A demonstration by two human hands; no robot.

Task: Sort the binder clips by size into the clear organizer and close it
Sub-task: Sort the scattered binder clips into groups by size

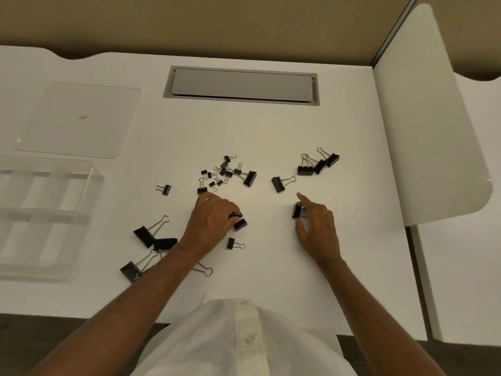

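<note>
Left hand fingers curled down onto medium clips mid-desk, right hand pinching one clip; binder clips scattered centrally, clear organizer empty at left edge — best gather same-size clips before carrying across.
</note>
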